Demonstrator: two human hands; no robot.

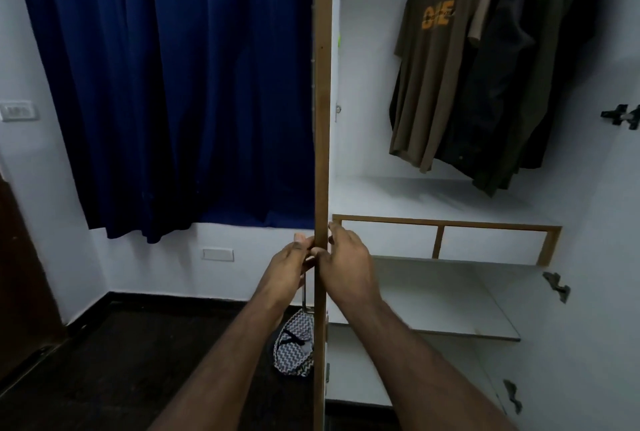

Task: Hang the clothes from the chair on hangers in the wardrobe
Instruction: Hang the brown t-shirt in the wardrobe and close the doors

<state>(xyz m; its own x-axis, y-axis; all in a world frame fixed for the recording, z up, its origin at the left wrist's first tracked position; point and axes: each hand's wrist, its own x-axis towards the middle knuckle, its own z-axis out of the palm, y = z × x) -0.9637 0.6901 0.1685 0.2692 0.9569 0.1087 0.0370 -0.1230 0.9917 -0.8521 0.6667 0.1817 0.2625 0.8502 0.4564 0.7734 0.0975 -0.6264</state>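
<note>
White walls and a deep blue curtain (166, 84) fill the left half of the frame, its cloth falling in soft heavy folds, while the open wardrobe (450, 195) takes the right half, smooth white inside with thin wooden trim. Down the middle runs the wardrobe door (321, 119), seen edge-on as a hard, narrow wooden strip. My left hand (289, 266) and right hand (348, 262) pinch that edge from either side, fingers closed on it, holding no garment. The chair is out of view; hung clothes, an olive T-shirt (429, 77) foremost, drape limp at upper right. If I swing the door carelessly, I judge my fingertips could get nipped, or its edge could catch the zigzag-patterned bag (294, 344) hanging low behind it.
</note>
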